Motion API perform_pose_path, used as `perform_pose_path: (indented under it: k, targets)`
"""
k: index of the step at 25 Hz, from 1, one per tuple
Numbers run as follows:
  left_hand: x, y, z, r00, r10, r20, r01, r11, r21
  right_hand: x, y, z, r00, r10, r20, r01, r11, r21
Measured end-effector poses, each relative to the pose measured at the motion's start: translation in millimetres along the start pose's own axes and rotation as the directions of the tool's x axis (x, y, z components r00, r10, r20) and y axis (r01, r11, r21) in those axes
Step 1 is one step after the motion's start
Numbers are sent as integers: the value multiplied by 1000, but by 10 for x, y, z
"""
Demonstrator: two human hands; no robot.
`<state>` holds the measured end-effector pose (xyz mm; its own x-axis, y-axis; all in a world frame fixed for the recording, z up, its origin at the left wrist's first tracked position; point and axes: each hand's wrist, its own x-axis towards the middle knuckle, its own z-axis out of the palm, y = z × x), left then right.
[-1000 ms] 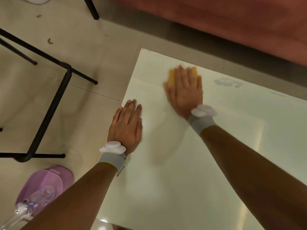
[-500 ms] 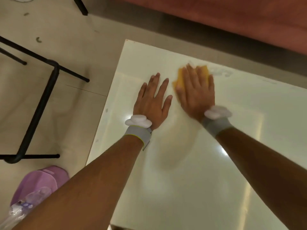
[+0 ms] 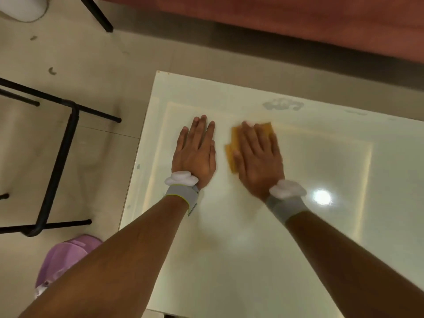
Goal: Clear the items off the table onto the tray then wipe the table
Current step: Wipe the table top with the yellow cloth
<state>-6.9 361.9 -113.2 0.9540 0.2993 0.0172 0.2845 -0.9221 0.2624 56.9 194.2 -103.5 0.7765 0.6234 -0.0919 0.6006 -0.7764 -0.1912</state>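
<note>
While your left hand point(image 3: 195, 152) lies flat on the white table point(image 3: 332, 226) in the middle of the frame, fingers straight and close together, your right hand point(image 3: 258, 157) just beside it presses flat on a yellow cloth point(image 3: 231, 154). The cloth peeks out past the fingertips and by the thumb. A gray smudge point(image 3: 283, 104) sits on the table, up and right of that hand. At the lower left, a purple thing point(image 3: 66, 255) is on the floor, below a black metal frame point(image 3: 62, 157).
</note>
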Motion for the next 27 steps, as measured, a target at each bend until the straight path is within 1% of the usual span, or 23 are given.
perform_pose_path:
  k: [1,2,3,4,6,7,8,9,11,12,14,15,16,17,18,19,20,21,22,24,25,26,27]
  targets:
    - [-9,2,-3,1000,1,0,-1,1000,-3,-328,82,-35,994,-83,66,84,996,-20]
    - [-26,1,-5,1000,0,-9,0,1000,2,-430,272,-75,991,-107,84,113,991,-66]
    - [-14,-1,-1,1000,4,-19,-4,1000,7,-323,475,-107,997,-53,58,58,994,-87]
    - [-15,-9,38,1000,8,-22,-8,1000,8,-109,610,-107,997,80,6,-80,993,-88]
    - [0,-8,56,1000,10,-21,-10,1000,2,498,718,-142,940,328,-90,-332,943,-25]
    - [2,-2,59,1000,11,-22,-11,1000,6,704,681,-140,924,375,-71,-375,927,23]
    - [3,0,54,1000,12,-20,-12,1000,10,750,575,-102,935,349,-62,-347,937,49]
    - [0,0,45,1000,10,-13,-10,1000,7,627,461,-59,962,266,-59,-263,964,44]
    - [-3,-18,38,1000,8,-26,-8,1000,10,43,278,8,999,-40,-12,40,999,-13]
    - [-6,-14,36,999,10,-37,-10,1000,12,-352,254,7,981,-189,35,191,981,-40]
    - [2,-10,41,998,19,-52,-18,1000,7,-818,376,-38,930,-348,116,359,928,-103]
    - [-2,-11,48,999,12,-53,-12,1000,-2,-803,489,-48,943,-318,101,329,936,-122]
    - [12,-6,52,998,11,-60,-12,1000,-8,-653,561,-59,983,-183,37,186,972,-146]
    - [-14,-30,85,998,8,-59,-9,1000,-11,-420,568,-42,999,39,-16,-40,991,-131]
    - [-30,-42,107,999,3,-51,-4,1000,-14,-124,567,-10,966,240,-96,-249,965,-89]
    - [-14,-21,113,999,15,-45,-16,1000,-24,131,511,-35,932,354,-84,-357,933,-32]
    - [-21,-17,94,999,20,-49,-22,999,-44,256,340,10,931,356,-80,-357,934,0]
    - [-23,-18,59,998,12,-64,-19,995,-100,248,107,69,963,262,-60,-261,965,24]
    - [-14,-9,13,995,-5,-95,-14,979,-204,76,-94,112,995,93,-41,-93,996,9]
    - [-53,-66,-75,987,-66,-149,6,927,-374,-565,-309,182,975,-216,50,217,976,-19]
    - [-136,-82,-99,984,-74,-160,11,932,-363,-873,-227,180,960,-270,77,274,961,-42]
    - [-254,-107,-147,985,-61,-159,6,947,-322,-1064,-67,142,972,-232,41,234,968,-87]
    - [-374,-115,-155,988,-38,-149,-6,960,-279,-1117,157,102,996,-90,-9,89,991,-99]
